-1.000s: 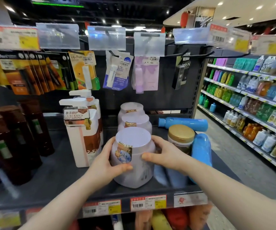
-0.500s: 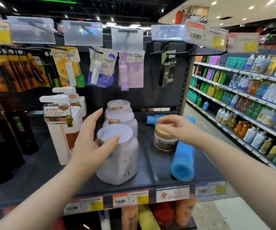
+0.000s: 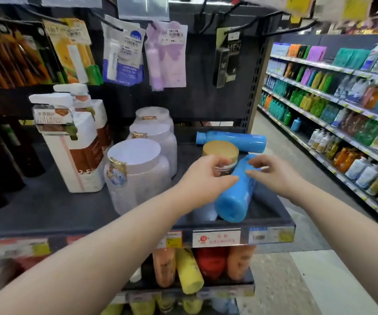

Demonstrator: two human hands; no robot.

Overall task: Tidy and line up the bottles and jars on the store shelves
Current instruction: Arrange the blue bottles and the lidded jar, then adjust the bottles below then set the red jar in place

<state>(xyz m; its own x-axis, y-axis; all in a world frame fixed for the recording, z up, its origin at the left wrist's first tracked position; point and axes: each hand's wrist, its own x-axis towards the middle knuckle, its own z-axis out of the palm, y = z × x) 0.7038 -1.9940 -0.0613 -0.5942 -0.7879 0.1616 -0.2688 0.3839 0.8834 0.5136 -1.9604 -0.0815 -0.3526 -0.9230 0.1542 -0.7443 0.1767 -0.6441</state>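
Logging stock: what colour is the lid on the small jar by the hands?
Gold lid, clearest in the head view.

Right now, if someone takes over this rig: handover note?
Left hand: fingers at the gold-lidded jar, grip unclear.
Right hand: open, over the near blue bottle, which lies on its side.
Second blue bottle lies flat behind the jar.
Done: three lilac jars stand in one file, pump bottles beside them.
Left: stand both blue bottles up, line up the jar.
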